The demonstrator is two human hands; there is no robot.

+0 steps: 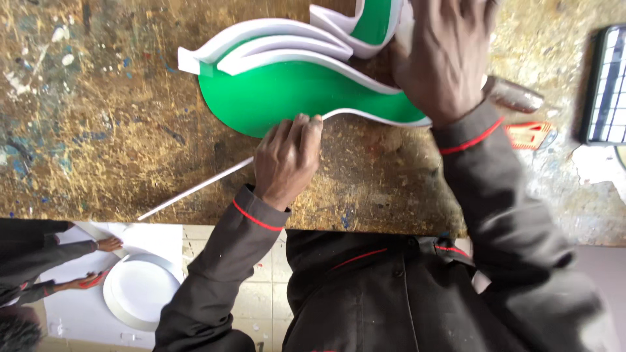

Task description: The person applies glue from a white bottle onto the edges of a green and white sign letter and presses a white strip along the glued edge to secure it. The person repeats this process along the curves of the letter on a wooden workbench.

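Note:
A green curved sign shape (293, 91) with upright white strip walls lies on the worn wooden workbench (98, 130). My left hand (287, 160) pinches a long white strip (195, 188) against the shape's near edge, and the strip's free end trails left across the bench. My right hand (450, 58) lies palm down on the shape's right end and holds it on the bench. Its fingertips are cut off by the top of the picture. A second green piece with a white rim (365, 23) sits just behind.
A brownish cylinder (515, 94) pokes out by my right wrist, next to an orange triangular object (528, 133). A dark gridded panel (606, 85) is at the far right. Below the bench edge, another person's hands (98, 261) work by a white round form (140, 290) on the floor.

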